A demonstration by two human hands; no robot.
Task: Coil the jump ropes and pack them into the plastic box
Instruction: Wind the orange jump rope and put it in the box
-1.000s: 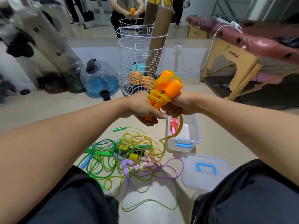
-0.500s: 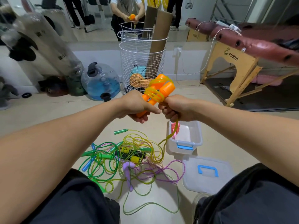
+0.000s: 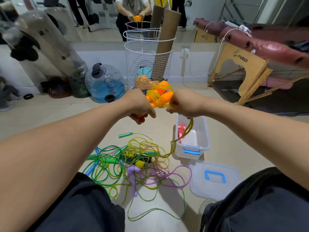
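Hands have parted: left hand (image 3: 140,107) grips orange plastic handles (image 3: 160,94); right hand (image 3: 184,106) pinches yellow translucent cord (image 3: 188,129) above clear plastic box (image 3: 206,136). Wooden stand (image 3: 240,67), far right, reads "FURUI".

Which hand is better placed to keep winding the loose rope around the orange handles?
Right. The right hand already pinches the loose yellow rope beside the orange handles, while the left hand grips their lower ends.

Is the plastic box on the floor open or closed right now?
Open: the plastic box has no cover, and its lid lies separately on the floor nearer the person.
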